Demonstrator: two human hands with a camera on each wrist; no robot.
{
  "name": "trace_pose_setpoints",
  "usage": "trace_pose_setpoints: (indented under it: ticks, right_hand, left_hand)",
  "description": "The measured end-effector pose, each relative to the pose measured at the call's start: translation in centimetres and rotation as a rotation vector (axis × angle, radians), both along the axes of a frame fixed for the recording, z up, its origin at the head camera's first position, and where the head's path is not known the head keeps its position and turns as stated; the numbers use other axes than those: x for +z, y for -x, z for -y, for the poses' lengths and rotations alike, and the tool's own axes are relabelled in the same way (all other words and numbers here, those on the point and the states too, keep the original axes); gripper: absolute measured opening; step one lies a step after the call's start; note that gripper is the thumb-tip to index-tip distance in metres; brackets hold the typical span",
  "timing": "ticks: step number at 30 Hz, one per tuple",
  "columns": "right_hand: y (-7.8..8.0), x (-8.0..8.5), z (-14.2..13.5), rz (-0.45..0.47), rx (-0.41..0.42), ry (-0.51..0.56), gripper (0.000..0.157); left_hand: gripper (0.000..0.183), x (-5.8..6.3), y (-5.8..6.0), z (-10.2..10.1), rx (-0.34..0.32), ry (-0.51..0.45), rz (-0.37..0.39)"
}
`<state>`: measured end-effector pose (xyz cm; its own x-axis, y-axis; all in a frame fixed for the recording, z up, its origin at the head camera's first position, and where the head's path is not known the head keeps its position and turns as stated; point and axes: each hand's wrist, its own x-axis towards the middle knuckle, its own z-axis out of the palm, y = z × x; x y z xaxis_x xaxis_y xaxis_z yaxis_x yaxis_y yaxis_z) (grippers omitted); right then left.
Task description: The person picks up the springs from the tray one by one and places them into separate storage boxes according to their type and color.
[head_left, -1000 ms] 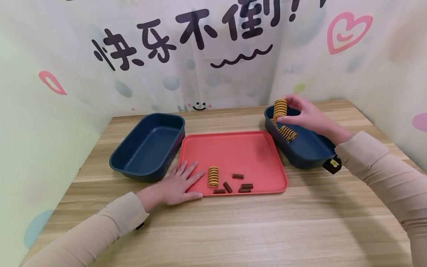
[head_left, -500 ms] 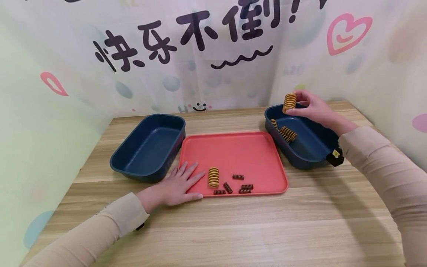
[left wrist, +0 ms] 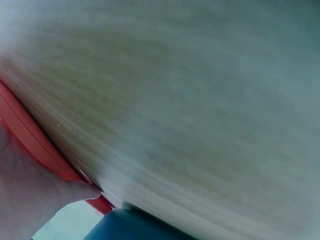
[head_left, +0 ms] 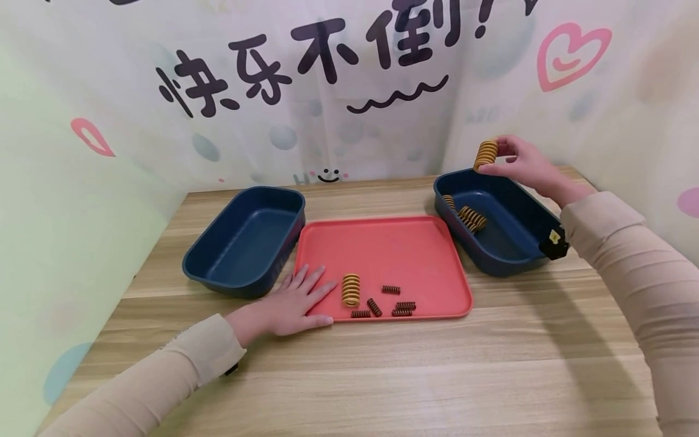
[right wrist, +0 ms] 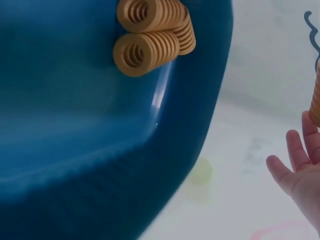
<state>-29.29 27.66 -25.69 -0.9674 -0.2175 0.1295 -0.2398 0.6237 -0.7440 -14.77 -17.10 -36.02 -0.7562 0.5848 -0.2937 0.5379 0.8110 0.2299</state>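
My right hand [head_left: 521, 161] pinches a large yellow spring [head_left: 486, 155] above the far end of the right blue bin [head_left: 513, 265]. Inside that bin lie several yellow springs [right wrist: 150, 52], bunched against its wall. My left hand [head_left: 289, 306] rests spread on the left front corner of the red tray [head_left: 377, 243], its thumb along the near rim. On the tray, another large yellow spring [head_left: 351, 290] stands just right of my left fingers. Several small dark springs [head_left: 391, 289] lie near the tray's front edge. In the right wrist view the held spring is mostly cut off.
A second blue bin [head_left: 246, 243] stands left of the tray, with no springs visible in it. Behind the wooden table [head_left: 382, 376] hangs a white printed cloth [head_left: 327, 91]. A black wrist device [head_left: 554, 244] sits at my right cuff, over the right bin's near side.
My right hand has risen and moved to the right and farther back, carrying the yellow spring with it. My left hand has stayed on the tray, and the loose springs have not moved.
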Motion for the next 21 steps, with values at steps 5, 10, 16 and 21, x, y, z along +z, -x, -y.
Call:
trace_pose_setpoints:
  ticks: [5, 10, 16, 21]
  right_hand:
    - [0.6, 0.3, -0.1, 0.016, -0.019, -0.023, 0.062]
    - [1.7, -0.2, -0.1, 0.028, -0.029, -0.015, 0.063]
    - [3.0, -1.3, -0.1, 0.034, -0.027, 0.001, 0.061]
    - [4.0, -2.6, -0.2, 0.058, -0.039, -0.015, 0.06]
  left_hand:
    - [0.076, 0.1, 0.1, -0.1, -0.005, -0.003, 0.0]
    - [0.076, 0.2, 0.0, -0.1, -0.005, 0.001, 0.001]
    - [0.076, 0.3, -0.1, -0.1, -0.003, 0.011, 0.008]
    - [0.076, 0.2, -0.1, 0.0, -0.003, 0.016, 0.007]
